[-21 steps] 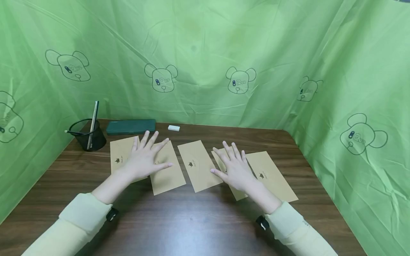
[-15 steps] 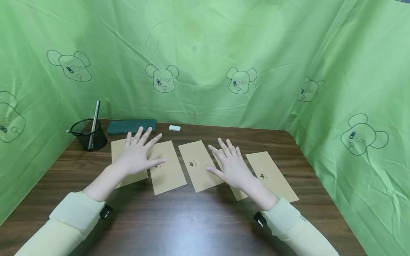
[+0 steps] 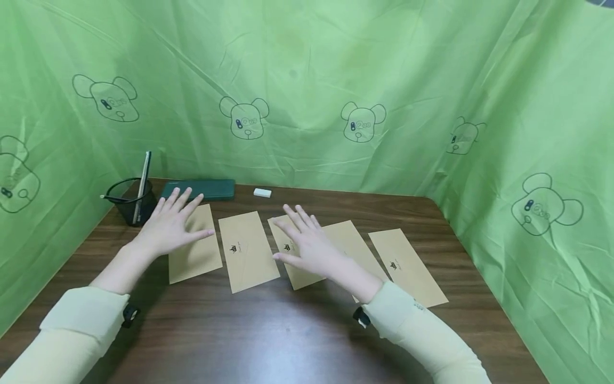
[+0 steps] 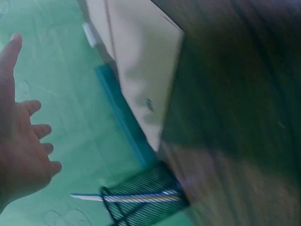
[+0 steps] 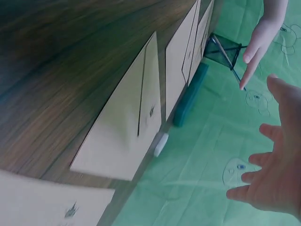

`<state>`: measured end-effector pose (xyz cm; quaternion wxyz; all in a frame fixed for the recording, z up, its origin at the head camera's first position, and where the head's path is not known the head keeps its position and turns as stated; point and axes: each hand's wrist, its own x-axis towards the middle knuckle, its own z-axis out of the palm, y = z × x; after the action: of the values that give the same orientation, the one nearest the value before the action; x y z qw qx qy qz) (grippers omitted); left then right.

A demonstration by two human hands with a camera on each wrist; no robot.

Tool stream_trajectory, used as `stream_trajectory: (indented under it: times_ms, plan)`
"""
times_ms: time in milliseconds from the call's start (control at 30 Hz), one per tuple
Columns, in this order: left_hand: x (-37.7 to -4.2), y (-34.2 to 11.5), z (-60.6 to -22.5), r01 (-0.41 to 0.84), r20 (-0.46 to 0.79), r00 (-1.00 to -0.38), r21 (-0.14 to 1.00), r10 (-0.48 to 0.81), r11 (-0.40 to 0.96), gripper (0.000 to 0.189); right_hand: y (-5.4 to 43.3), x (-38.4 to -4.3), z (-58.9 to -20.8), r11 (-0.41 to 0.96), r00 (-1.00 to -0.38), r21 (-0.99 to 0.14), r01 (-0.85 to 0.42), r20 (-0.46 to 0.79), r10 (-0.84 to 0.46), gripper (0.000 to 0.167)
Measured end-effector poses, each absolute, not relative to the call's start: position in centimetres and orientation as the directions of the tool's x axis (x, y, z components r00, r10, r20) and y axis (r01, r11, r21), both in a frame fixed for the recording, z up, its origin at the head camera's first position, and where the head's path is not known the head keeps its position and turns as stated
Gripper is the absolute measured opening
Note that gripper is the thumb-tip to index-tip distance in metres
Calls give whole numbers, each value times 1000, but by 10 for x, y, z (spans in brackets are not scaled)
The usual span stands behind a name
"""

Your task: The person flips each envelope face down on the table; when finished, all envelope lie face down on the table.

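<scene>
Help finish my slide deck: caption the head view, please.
Left hand and right hand outspread above five tan envelopes laid in a row on a dark table.

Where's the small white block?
In head view, the white block sits left of center at the back of the table, just right of the green case, beyond the envelopes.

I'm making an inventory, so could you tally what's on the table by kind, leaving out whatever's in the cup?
Envelopes: 5
Cup: 1
Green case: 1
White block: 1
Total: 8
</scene>
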<state>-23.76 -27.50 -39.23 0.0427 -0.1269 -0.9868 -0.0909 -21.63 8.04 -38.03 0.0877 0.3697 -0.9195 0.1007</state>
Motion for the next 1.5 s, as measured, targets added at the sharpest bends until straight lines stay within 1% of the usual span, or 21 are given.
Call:
stream_trajectory:
  times_ms: [200,367,500,633,733,867,1033,1167,1300,1500]
  plan:
    - [-242,-298,-410,254,103,-966,218,237,942,108,49,-218,-395,619,-629,-111,-778,150,-763,79]
    - [-250,-317,-427,246,68,-969,280,236,928,112,25,-220,-407,544,-553,-105,-832,93,-828,87]
    - [-255,-331,-437,235,29,-971,335,239,913,114,8,-229,-416,458,-466,-118,-881,53,-883,93]
    - [-259,-338,-444,230,-8,-968,361,250,904,116,-5,-239,-426,378,-383,-147,-914,5,-924,92]
    - [-263,-340,-448,225,-45,-965,361,258,905,117,-13,-245,-429,348,-347,-163,-923,-35,-937,90]
    - [-269,-343,-452,225,-76,-960,365,270,904,117,-25,-251,-434,327,-313,-166,-930,-105,-944,89]
    - [-275,-343,-456,236,-67,-958,377,280,896,114,-39,-253,-441,309,-283,-150,-939,-170,-944,81]
    - [-281,-342,-456,243,-93,-951,359,294,901,115,-44,-254,-446,321,-290,-142,-936,-204,-935,76]
    - [-283,-343,-454,248,-114,-946,342,302,906,116,-44,-255,-446,323,-290,-145,-935,-208,-934,75]
    - [-286,-348,-451,280,-78,-944,323,321,904,115,-41,-255,-443,322,-281,-189,-928,-215,-935,74]
